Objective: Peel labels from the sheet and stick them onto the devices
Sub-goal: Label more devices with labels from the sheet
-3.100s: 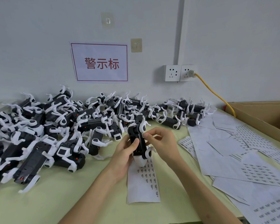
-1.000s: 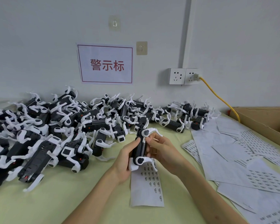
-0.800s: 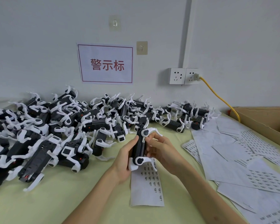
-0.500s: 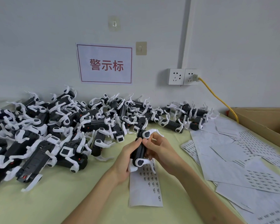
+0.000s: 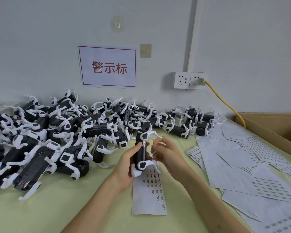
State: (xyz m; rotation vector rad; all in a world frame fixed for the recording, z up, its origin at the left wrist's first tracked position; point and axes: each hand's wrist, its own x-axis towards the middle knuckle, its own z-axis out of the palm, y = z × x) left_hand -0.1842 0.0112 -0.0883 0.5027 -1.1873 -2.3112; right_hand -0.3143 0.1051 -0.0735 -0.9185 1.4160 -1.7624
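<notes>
My left hand (image 5: 125,167) grips a black device with white legs (image 5: 142,154) and holds it upright above the table. A small white label shows on the device's side, near its top. My right hand (image 5: 166,154) hovers just right of the device with its fingers loosely curled; its fingertips are close to the upper white leg, and I see nothing between them. Under both hands a narrow label sheet (image 5: 149,195) with rows of small printed labels lies flat on the table.
A big pile of the same black and white devices (image 5: 57,132) fills the left and back of the pale green table (image 5: 57,207). Several label sheets (image 5: 242,165) overlap at the right. An open cardboard box (image 5: 275,128) stands far right. A yellow cable (image 5: 225,103) runs from the wall socket.
My right hand has come off the device's side and sits a little to the right of it. My left hand keeps holding the device upright in the same place.
</notes>
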